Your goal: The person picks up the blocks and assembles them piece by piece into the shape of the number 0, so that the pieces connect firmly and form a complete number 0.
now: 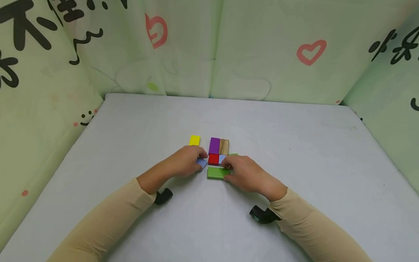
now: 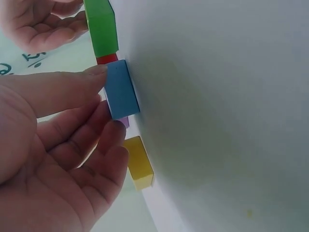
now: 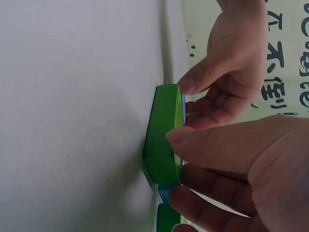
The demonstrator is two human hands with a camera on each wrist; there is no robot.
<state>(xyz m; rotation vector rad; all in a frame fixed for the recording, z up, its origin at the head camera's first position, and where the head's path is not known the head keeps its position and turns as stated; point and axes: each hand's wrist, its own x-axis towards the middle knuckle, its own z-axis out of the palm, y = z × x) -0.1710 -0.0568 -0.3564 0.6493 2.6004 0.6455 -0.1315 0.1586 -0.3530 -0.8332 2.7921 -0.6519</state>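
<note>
My left hand (image 1: pixel 186 161) pinches a light blue block (image 1: pixel 202 163) between thumb and fingers; in the left wrist view this blue block (image 2: pixel 122 91) is tilted beside the red one. With thumb and fingertips my right hand (image 1: pixel 248 175) holds the right end of a long green block (image 1: pixel 215 173), which lies just in front of a cluster. That cluster has a red block (image 1: pixel 214 159), a second light blue block (image 1: pixel 222 158), a purple block (image 1: pixel 214 146) and a wood-grain block (image 1: pixel 224 146). A yellow block (image 1: pixel 194 140) lies behind my left hand, partly hidden by it.
Another green block (image 1: pixel 233 154) peeks out behind my right hand, mostly covered. The white table (image 1: pixel 288 134) is bounded by pale green printed cloth (image 1: pixel 248 69) at the back and sides. A black wrist camera (image 1: pixel 163 196) sits under my left sleeve, another (image 1: pixel 263 214) under my right.
</note>
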